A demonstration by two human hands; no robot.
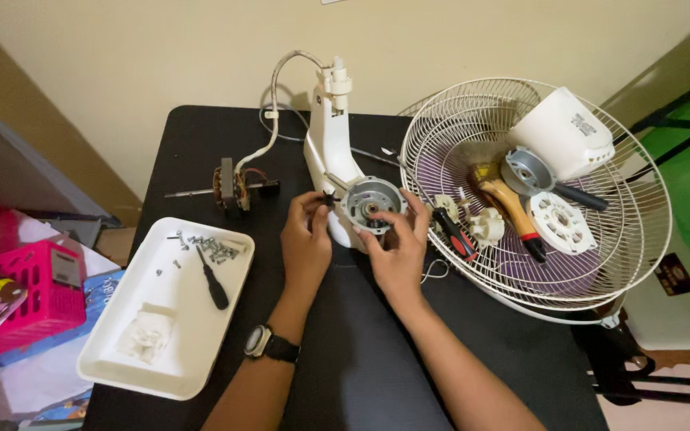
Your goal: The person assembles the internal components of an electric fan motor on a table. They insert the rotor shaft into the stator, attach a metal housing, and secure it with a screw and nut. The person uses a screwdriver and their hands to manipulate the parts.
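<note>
Both forearms come up from the bottom edge of the black table (361,359) and converge near its centre. The left hand (307,239), with a dark wristwatch (269,345) on its wrist, is raised with the fingers curled, its thumb and forefinger pinched on a small black part (329,197) just at 9 o'clock of the round grey motor end cap (371,203). The right hand (397,247) sits at 5 o'clock of that cap, wrist bent back, its fingers spread around the cap's lower and right rim and touching it; whether it grips firmly cannot be told. The cap lies against the foot of the white fan neck (331,136), which stands upright at the table's centre.

At 9 o'clock of the hands, a white tray (121,351) holds loose screws (209,247) and a black screwdriver (213,283). Beyond it, at 10 o'clock, lies a bare motor core (233,189) with a shaft. At 3 o'clock, a white wire fan guard (600,263) holds a white housing (565,132), a red-and-black screwdriver (455,233) and other tools.
</note>
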